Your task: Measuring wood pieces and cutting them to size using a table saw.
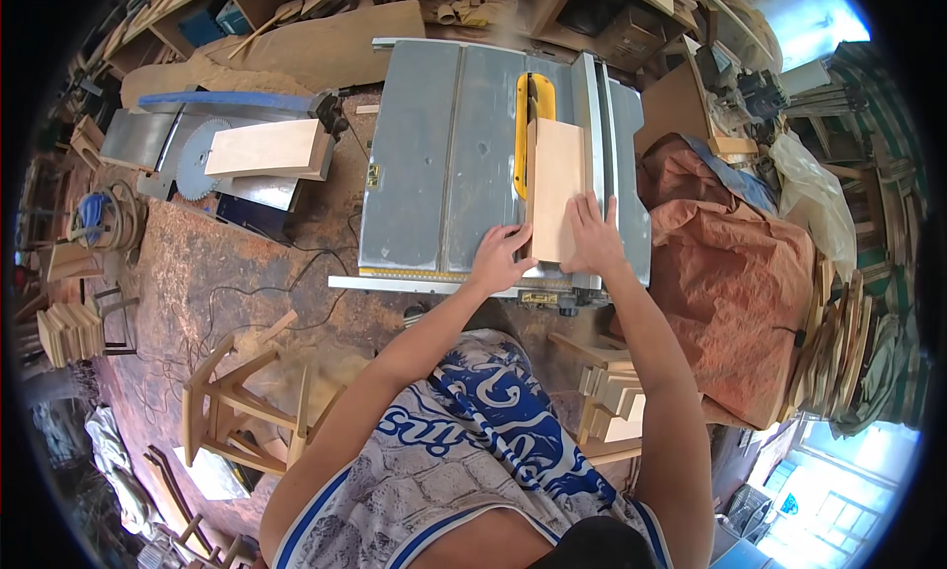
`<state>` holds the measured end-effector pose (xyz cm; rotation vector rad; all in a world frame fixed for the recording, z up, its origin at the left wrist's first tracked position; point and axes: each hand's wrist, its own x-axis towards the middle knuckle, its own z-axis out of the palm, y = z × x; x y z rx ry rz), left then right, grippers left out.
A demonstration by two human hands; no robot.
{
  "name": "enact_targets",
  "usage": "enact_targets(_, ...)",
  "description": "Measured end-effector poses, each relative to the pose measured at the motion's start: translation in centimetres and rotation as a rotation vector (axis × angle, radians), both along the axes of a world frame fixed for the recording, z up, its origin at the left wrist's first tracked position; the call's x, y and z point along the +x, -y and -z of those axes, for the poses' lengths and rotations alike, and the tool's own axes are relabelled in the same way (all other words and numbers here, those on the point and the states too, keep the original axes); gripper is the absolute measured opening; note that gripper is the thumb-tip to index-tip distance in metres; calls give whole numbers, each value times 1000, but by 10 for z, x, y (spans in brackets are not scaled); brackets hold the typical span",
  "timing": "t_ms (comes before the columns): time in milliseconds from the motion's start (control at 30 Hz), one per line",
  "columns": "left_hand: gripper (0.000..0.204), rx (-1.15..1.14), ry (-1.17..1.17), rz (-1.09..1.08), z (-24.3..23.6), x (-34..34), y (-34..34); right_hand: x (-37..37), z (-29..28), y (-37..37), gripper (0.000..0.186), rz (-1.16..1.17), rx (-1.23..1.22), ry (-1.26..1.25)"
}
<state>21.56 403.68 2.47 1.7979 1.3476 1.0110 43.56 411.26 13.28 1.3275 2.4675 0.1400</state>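
A pale wooden board (558,184) lies flat on the grey table saw (409,165), its length pointing away from me. Its far end is beside the yellow blade insert (522,140), and its right side runs along the metal fence (595,125). My left hand (501,258) grips the board's near left corner, fingers bent against the side edge. Over the near right part of the board, my right hand (594,236) holds on with its fingers on top and toward the fence. The blade itself is hard to make out beside the board.
Left of the saw, a stack of pale boards (264,148) rests on another machine beside a round saw blade (202,160). Orange-brown sheeting (730,293) covers something at the right. A wooden stool frame (242,401) stands at the lower left, and cut wood pieces (617,391) are piled below the saw.
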Motion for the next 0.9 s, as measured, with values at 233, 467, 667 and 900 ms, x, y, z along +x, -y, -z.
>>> enact_targets(233,67,11,28,-64,6,2,-16,-4,0,-21,130,18,4,-10)
enact_targets(467,49,105,41,-129,5,7,-15,-5,2,-37,130,41,-11,-1)
enact_targets(667,50,116,7,-105,5,7,-12,-6,3,-50,130,48,-5,-11)
enact_targets(900,58,164,-43,-99,6,6,-14,-9,2,-63,127,50,-4,2)
